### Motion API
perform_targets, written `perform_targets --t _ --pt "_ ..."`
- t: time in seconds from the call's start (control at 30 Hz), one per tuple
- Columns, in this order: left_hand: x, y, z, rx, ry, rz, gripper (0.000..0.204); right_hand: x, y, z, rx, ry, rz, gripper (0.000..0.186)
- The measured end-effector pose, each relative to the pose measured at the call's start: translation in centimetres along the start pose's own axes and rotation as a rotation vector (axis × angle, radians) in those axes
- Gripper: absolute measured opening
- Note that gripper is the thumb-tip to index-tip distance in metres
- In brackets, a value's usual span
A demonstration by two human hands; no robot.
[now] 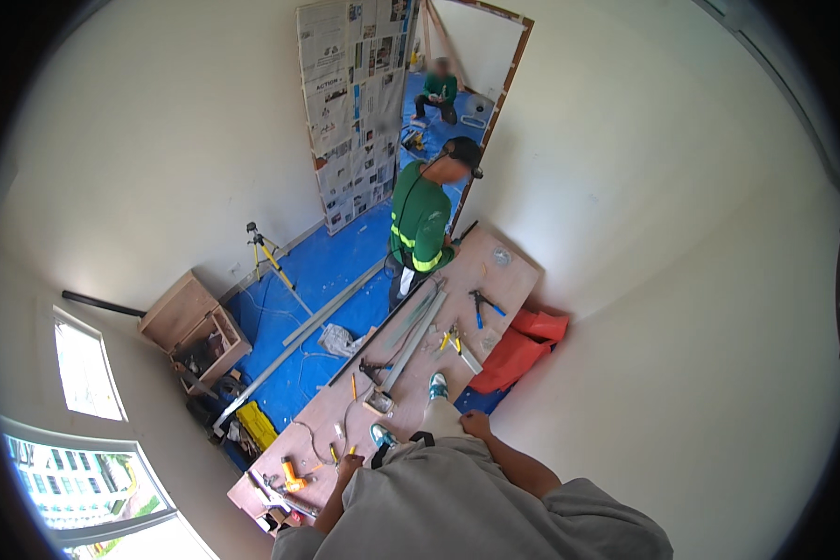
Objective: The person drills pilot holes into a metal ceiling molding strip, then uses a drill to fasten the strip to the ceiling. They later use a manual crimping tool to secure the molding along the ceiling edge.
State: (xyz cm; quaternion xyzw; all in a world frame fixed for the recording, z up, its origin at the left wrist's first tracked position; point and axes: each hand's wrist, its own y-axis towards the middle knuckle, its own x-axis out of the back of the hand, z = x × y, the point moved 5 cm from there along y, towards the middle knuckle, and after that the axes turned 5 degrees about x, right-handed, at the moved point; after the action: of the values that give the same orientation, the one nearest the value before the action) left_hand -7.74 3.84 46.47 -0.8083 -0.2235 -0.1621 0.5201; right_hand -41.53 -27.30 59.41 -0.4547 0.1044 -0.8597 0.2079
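Note:
Both my hands hang near my thighs, over a long wooden work board [509, 271]. My right hand [476, 425] is curled closed beside my light trouser leg, and nothing shows in it. Close to the board's near-left part is my left hand [348, 464], its fingers too small and partly hidden to read. Nearest to it lie an orange power drill [293, 474], a thin cable [310, 439] and small yellow-handled tools. Farther along are a small open box [378, 402], grey metal strips [415, 338], yellow-handled pliers [453, 339] and a blue-handled tool [481, 308].
A co-worker [422, 215] in green stands at the board's far side. Another person [441, 89] crouches beyond the doorway. Left of the board are long metal bars [299, 336], a tripod [271, 257] and a wooden chest [182, 313]. Red sheeting [518, 350] lies at the right.

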Motion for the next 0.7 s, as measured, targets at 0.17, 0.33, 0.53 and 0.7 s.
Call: perform_targets --t 0.17,0.33,0.53,0.7 --pt "0.1 -0.3 0.0 -0.114 -0.087 0.018 0.044 -0.1 0.1 -1.1 -0.008 -0.029 -0.032 0.038" --pt "1.1 -1.9 -1.3 -0.130 -0.120 0.030 0.045 0.0 0.3 -1.4 0.070 -0.010 -0.056 0.038" --pt "2.0 -4.1 -2.5 -0.096 -0.185 0.032 0.047 -0.2 0.3 -2.1 -0.001 -0.016 -0.036 0.038" --pt "1.8 -4.2 -2.3 -0.041 -0.170 0.038 0.047 -0.3 0.5 -2.2 0.027 0.010 -0.015 0.038"
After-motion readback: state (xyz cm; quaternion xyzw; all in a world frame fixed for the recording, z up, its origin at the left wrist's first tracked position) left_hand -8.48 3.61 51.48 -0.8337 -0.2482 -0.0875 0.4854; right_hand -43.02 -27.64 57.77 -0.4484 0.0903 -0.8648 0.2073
